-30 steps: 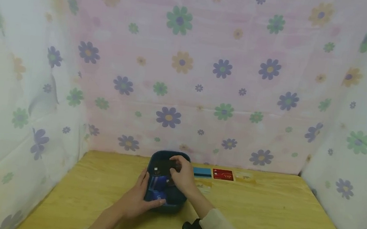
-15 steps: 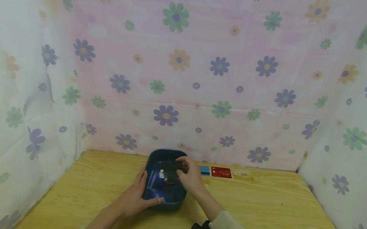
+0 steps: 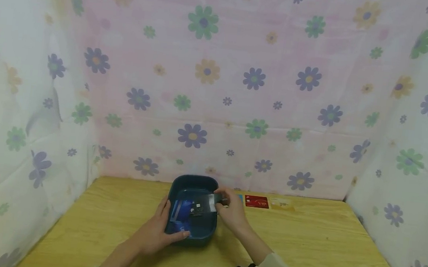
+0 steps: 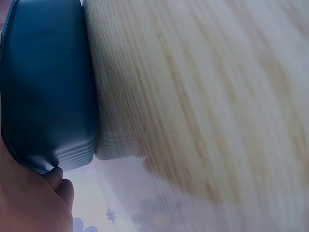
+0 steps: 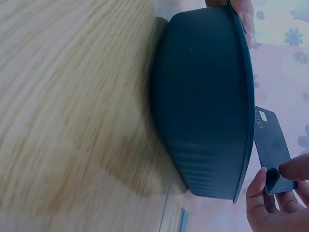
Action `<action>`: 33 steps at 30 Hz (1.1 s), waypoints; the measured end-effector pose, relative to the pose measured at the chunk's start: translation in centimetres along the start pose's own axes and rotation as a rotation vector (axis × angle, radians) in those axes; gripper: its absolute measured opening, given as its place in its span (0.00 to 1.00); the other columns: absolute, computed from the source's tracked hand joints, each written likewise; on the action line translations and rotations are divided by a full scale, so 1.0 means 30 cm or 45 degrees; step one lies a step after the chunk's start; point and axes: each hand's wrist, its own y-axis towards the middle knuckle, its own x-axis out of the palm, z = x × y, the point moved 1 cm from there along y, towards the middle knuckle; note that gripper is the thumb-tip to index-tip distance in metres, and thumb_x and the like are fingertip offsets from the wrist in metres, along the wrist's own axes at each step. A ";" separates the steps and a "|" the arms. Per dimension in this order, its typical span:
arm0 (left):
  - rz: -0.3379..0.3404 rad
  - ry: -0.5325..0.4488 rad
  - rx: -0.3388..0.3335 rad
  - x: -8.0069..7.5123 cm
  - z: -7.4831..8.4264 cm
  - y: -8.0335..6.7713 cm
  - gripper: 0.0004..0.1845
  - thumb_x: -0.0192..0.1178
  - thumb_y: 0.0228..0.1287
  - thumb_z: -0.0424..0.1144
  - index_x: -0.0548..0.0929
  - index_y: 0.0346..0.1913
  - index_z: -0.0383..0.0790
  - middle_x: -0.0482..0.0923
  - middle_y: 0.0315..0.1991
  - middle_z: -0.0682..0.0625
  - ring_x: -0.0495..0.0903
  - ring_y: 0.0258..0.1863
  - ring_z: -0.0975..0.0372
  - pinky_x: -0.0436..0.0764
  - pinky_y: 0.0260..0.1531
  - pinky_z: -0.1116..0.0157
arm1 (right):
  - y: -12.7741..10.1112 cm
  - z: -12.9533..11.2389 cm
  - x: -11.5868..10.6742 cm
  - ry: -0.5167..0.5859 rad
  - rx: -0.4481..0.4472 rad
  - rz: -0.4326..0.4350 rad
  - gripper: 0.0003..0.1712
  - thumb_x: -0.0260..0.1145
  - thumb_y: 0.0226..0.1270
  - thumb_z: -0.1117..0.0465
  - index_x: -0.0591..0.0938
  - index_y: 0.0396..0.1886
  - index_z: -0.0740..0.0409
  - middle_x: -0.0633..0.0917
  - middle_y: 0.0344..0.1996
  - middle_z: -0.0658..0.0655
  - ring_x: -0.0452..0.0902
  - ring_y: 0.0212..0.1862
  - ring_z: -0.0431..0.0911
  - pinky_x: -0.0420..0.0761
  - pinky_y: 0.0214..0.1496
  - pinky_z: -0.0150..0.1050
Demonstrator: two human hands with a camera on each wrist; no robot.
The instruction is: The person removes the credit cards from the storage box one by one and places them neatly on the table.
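A dark blue plastic basin (image 3: pixel 201 183) stands on the wooden table. My left hand (image 3: pixel 154 231) grips its left side, the thumb over the near rim and the other fingers along the outer wall. Between thumb and fingers my right hand (image 3: pixel 235 212) pinches a black VIP card (image 5: pixel 274 140) by one end, at the basin's right rim. In the right wrist view the card sticks up past that rim. Blue cards (image 3: pixel 181 212) lie inside the basin, beside a dark patch with a white P, partly overlapped by the held card in the head view.
Right of the basin, a red VIP card (image 3: pixel 257 202) and a pale gold card (image 3: pixel 283 204) lie in a row near the table's back edge. A light blue card (image 3: pixel 240 198) is mostly hidden behind my right hand. Flowered cloth (image 3: pixel 219 86) hangs behind and on both sides.
My right hand has moved right, drawing the black card from the middle of the basin towards its right rim. The left hand keeps its grip on the basin.
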 end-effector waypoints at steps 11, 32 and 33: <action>-0.005 0.031 0.014 0.003 -0.007 0.001 0.68 0.64 0.56 0.74 0.40 0.83 0.34 0.30 0.84 0.40 0.59 0.75 0.35 0.68 0.66 0.37 | -0.022 0.024 -0.044 0.017 0.006 0.023 0.21 0.59 0.63 0.82 0.82 0.52 0.63 0.84 0.44 0.67 0.83 0.42 0.55 0.85 0.36 0.40; -0.007 0.055 0.016 0.003 -0.005 0.000 0.68 0.64 0.57 0.74 0.41 0.82 0.33 0.30 0.83 0.39 0.60 0.74 0.35 0.69 0.66 0.37 | -0.049 0.047 -0.131 0.035 0.076 0.044 0.21 0.62 0.65 0.82 0.80 0.56 0.69 0.84 0.41 0.65 0.85 0.41 0.57 0.88 0.39 0.50; -0.007 0.055 0.018 0.003 -0.005 0.000 0.68 0.64 0.57 0.74 0.41 0.82 0.33 0.30 0.83 0.39 0.60 0.74 0.35 0.68 0.66 0.37 | -0.050 0.049 -0.138 0.036 0.076 0.045 0.21 0.62 0.65 0.82 0.80 0.57 0.68 0.83 0.41 0.66 0.85 0.40 0.57 0.88 0.39 0.51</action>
